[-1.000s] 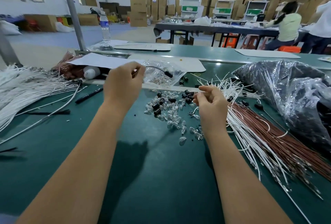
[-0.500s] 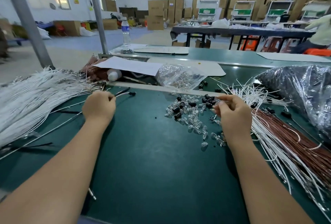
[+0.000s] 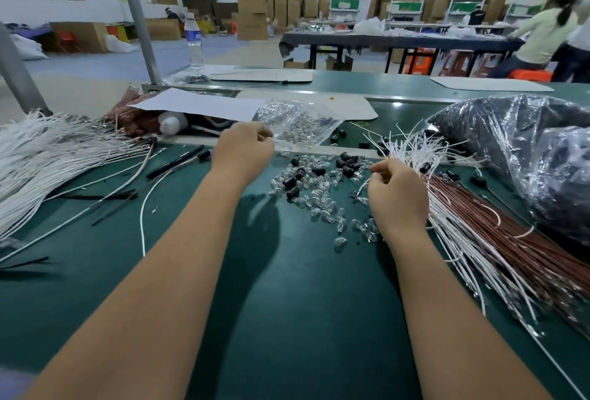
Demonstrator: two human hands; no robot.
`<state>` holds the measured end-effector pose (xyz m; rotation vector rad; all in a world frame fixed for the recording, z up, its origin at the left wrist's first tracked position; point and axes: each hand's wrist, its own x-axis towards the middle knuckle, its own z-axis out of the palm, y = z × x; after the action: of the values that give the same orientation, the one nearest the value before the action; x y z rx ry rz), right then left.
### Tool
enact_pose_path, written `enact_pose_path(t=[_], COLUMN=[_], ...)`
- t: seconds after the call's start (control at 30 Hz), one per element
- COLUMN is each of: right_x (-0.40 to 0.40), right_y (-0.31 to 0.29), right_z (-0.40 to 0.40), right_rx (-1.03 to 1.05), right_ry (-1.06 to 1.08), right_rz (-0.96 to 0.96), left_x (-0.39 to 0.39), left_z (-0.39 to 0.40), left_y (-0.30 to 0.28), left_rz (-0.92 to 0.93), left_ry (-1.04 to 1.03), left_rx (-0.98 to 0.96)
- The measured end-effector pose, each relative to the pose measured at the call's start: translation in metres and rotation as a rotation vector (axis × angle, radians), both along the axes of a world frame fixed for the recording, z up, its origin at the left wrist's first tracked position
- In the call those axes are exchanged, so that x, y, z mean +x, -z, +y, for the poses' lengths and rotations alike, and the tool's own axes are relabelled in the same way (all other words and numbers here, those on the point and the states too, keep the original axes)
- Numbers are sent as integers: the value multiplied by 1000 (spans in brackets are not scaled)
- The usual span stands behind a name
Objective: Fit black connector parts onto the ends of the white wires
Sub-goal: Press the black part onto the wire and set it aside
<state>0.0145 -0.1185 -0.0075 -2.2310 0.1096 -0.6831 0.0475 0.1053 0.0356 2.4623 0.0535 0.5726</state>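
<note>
Left hand (image 3: 244, 152) has lifted from the wires, fingers curled, contents hidden; right hand (image 3: 396, 195) likewise.

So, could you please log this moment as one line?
left hand: raised, curled, contents unclear | right hand: curled beside white wires | black connectors: loose on mat | step: fitting not visible

We've got both arms out over the green table (image 3: 287, 319). Our left hand (image 3: 244, 152) sits curled just by the clear bag of bulbs (image 3: 297, 125); what it holds, can't tell. Our right hand (image 3: 397, 196) pinches at the white wires (image 3: 412, 147), black connector parts (image 3: 349, 161) scattered between.
</note>
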Motion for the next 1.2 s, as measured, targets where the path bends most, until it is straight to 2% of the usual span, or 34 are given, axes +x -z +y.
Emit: enact_pose_path(t=[0.07,0.17,0.3,0.47,0.6,0.83,1.0,1.1,1.2], right_x=[0,0,1,5,6,5,2,2,1], right_y=[-1,-3,-5,-3,1,3,1,-3,-8], right_z=[-2,-8,-19,-33,-34,-34,-30,-27,-18], right_rx=[-79,-210,-214,-165,-308,-431,-397,-340,-221], right_ry=[46,126,245,243,243,297,376,481,323], right_rz=[-48,-92,-82,76,189,219,125,-48,-279], left_x=[-3,-3,-1,-8,-13,-19,-16,-18,-21], left_z=[-33,-67,-89,-88,-77,-82,-84,-85,-88], left_y=[7,22,32,38,43,46,48,47,43], left_rz=[70,131,99,-47,-47,-69,-148,-222,-348], left_ry=[93,122,131,163,116,123,149,188,232], left_rx=[-35,-30,-33,-120,-156,-163,-105,-77,-61])
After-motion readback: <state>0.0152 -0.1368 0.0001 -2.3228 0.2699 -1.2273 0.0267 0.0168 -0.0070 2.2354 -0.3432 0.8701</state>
